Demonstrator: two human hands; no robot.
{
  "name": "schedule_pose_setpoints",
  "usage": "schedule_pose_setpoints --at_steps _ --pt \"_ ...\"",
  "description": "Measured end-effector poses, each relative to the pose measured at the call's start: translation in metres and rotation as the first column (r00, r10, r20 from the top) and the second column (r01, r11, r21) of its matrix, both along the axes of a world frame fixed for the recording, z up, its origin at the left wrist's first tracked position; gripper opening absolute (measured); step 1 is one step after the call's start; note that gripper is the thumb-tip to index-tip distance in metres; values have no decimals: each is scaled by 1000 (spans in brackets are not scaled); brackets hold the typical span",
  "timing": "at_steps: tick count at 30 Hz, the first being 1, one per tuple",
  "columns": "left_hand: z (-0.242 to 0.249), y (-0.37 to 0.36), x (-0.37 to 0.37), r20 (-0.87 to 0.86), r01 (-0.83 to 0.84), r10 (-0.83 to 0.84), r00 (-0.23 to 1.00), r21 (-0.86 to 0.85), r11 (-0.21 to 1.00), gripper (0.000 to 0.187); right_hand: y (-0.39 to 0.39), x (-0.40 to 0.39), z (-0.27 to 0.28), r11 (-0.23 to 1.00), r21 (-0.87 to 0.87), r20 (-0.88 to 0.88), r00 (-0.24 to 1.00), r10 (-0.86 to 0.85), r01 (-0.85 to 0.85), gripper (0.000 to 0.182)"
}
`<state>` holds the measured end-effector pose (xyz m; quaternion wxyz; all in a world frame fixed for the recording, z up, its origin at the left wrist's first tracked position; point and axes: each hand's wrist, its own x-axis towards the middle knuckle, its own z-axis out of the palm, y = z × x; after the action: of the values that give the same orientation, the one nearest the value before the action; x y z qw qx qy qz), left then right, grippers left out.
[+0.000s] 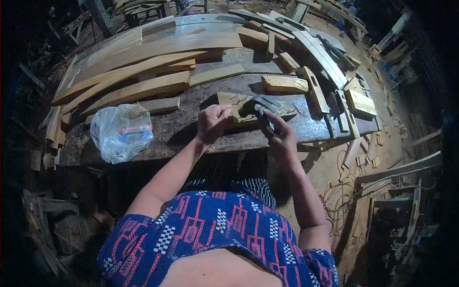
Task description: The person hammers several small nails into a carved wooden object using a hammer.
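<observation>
1. Patterned shirt (191, 229) is filling the near foreground, both forearms reaching past it to the bench (167, 149).
2. Worked wood (236, 114) is lying at the bench's near edge, between the two hands.
3. Risk: right hand (282, 135) is grasping a dark tool (265, 101) right over the wood. If the tool is skidding off the face, left-hand fingers are sitting close enough to get hit.
4. Risk: no clamp is showing. Uneven push could be rocking the wood or walking it toward the edge.
5. Look: wood is showing pale tan, with dark wavy marks toward its right end. Can't tell whether cut, drawn or grain; tool and fingers are hiding part.
6. Left hand (213, 122) is curling beside the wood's left end; can't tell whether it's gripping anything.
7. Further out: clear plastic bag (117, 136) is resting to the left, short yellowish block (284, 84) is lying just beyond, long boards (158, 48) are spreading across the far left, slotted piece (313, 91) is lying to the right.
</observation>
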<state>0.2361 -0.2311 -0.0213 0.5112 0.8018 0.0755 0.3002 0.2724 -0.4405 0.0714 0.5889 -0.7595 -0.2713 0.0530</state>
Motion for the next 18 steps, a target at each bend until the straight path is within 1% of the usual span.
schedule_pose_setpoints --at_steps 1,2,3,4,6,7,8,10,11,12,13,14,15,16,17,18 --pt "-1 0 2 3 6 -6 1000 -37 999 17 1 1 2 999 35 -91 996 -2 5 37" --pt "-3 0 2 -1 2 -2 1000 -40 999 17 1 0 3 997 70 -190 982 2 12 38" --pt "4 -4 1 21 -56 55 998 35 998 19 0 -3 10 964 266 -257 965 59 12 39" --pt "8 -7 0 47 -112 107 993 109 988 22 0 -4 20 956 293 -206 976 64 -1 39" --pt "4 -8 0 51 -105 101 994 85 991 22 0 -8 34 927 375 -88 995 42 -6 40" --pt "4 -8 1 62 -102 98 993 61 993 22 -2 -7 33 946 323 -13 1000 0 4 38" --pt "4 -8 1 65 -101 97 993 60 993 22 0 -5 27 947 323 -10 1000 -2 5 38" --pt "5 -6 -3 11 -21 22 1000 -49 999 22 6 3 -2 973 209 134 989 68 -95 38" --pt "1 -6 -3 13 -20 20 1000 -51 999 22 -1 11 -22 968 -244 134 990 -33 65 39" --pt "-1 -5 -1 46 -20 21 999 -17 1000 22 -3 12 -18 968 -241 136 990 -37 69 39" --pt "-2 -3 2 82 -26 24 996 17 1000 23 -3 15 -13 984 -167 77 996 -49 61 41" --pt "-6 -3 3 77 -26 24 997 18 1000 23 -2 15 -7 994 -94 7 998 -57 57 42" --pt "0 -8 3 64 -87 85 994 41 995 19 -3 13 0 998 59 23 1000 -1 0 38" --pt "5 -12 1 53 -146 143 988 63 987 16 2 -1 25 972 233 -23 999 39 -32 33" --pt "9 -14 -2 -38 -112 109 993 -69 991 17 1 -6 36 968 251 6 1000 21 -21 32" --pt "7 -14 -1 -36 -110 108 994 -69 991 17 1 -8 41 963 269 39 999 2 -13 30"
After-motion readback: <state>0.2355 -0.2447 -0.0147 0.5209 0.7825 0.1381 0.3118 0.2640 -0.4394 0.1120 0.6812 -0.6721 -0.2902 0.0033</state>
